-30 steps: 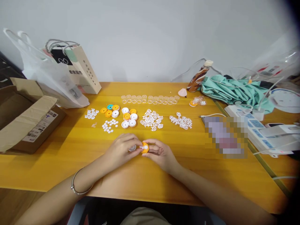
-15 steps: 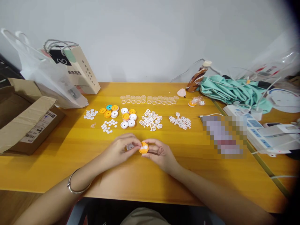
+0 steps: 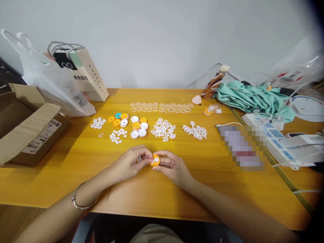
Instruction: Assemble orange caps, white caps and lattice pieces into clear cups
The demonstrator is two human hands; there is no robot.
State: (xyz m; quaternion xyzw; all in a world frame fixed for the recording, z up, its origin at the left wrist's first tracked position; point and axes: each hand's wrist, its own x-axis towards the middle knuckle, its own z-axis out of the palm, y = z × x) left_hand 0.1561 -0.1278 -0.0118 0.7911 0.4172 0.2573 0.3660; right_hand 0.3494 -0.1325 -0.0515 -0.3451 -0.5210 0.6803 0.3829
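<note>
My right hand pinches a small orange disc with a white centre, just above the wooden table. My left hand is curled beside it, fingertips pressed against the disc's white middle, with a small whitish piece partly hidden under the fingers. Beyond the hands lie orange, teal and white discs, tiny white buttons, white lattice pieces and a row of clear cups.
A cardboard box, a plastic bag and a paper bag stand at the left. At the right are a bottle, green cloth, a power strip and cables.
My left fingers have closed in on the orange disc's white centre; both hands stay in the same spot on the table.
</note>
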